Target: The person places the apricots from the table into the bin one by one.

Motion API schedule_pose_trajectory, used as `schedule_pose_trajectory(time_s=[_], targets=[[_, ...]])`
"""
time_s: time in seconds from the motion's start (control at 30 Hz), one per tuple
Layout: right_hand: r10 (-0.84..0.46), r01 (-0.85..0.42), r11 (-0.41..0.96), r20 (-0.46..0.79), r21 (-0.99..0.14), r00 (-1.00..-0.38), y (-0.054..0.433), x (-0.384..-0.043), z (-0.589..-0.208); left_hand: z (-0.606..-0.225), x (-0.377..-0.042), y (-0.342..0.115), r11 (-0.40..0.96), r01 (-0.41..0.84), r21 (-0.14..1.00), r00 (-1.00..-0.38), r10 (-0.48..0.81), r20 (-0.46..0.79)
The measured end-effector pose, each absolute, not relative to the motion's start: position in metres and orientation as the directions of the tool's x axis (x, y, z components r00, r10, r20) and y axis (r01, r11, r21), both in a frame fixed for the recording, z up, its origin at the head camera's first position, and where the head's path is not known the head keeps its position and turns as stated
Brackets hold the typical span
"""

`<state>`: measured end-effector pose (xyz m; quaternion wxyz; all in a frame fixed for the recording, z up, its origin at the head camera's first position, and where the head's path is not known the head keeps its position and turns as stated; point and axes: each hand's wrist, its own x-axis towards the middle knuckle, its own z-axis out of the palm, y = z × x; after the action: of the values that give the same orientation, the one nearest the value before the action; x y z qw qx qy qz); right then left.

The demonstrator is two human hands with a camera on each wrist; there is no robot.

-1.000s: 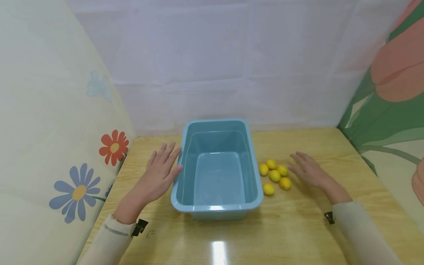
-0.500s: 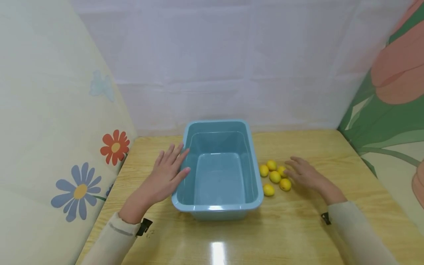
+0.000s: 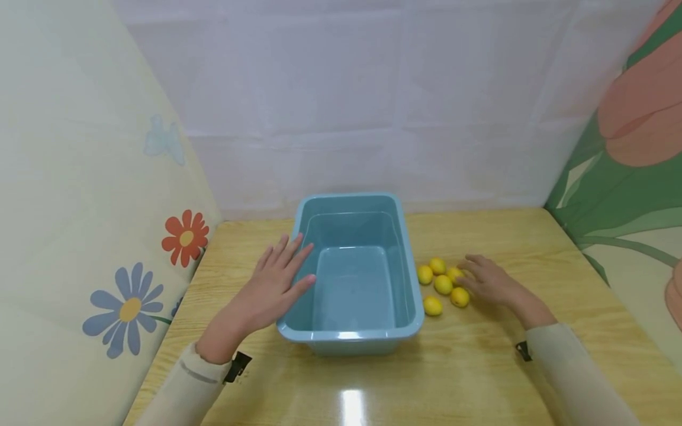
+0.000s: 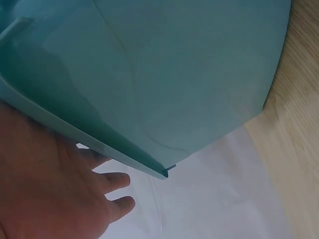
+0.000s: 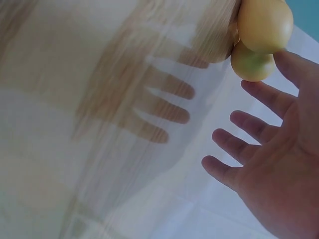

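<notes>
A blue plastic basin (image 3: 351, 335) stands in the middle of the table with nothing inside it. Over its left rim reaches my left hand (image 3: 269, 291), fingers spread; the left wrist view shows this hand (image 4: 55, 184) beside the rim (image 4: 99, 144), and contact is hard to tell. Several lemons (image 3: 443, 284) lie in a loose cluster right of the basin. My right hand (image 3: 490, 281) is at their right side, fingertips beside the nearest lemon (image 3: 454, 274). In the right wrist view its fingers are extended near two lemons (image 5: 264, 25), holding neither.
The wooden table (image 3: 447, 378) ends at a white cloth backdrop (image 3: 330, 106). Flower-patterned panels stand at the left (image 3: 90, 195) and right (image 3: 629, 189) sides.
My left hand has shifted right, from beside the basin to over its left rim. My right hand has drawn slightly closer to the lemons. The basin and lemons stay in place.
</notes>
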<state>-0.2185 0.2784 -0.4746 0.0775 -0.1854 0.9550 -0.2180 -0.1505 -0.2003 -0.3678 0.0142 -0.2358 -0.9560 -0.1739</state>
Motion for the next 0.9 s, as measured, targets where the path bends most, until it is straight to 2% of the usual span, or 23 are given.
schedule_pose_trajectory(time_s=[0.57, 0.9], targets=[[-0.395, -0.328, 0.841, -0.073, -0.43, -0.916, 0.277, -0.223, -0.474, -0.371, -0.148, -0.197, 0.851, 0.387, 0.355, -0.916, 0.4, 0.04], [-0.4, -0.355, 0.858, -0.048, -0.371, -0.915, 0.282, -0.229, -0.466, -0.368, -0.149, -0.196, 0.873, 0.376, 0.312, -0.921, 0.388, 0.023]])
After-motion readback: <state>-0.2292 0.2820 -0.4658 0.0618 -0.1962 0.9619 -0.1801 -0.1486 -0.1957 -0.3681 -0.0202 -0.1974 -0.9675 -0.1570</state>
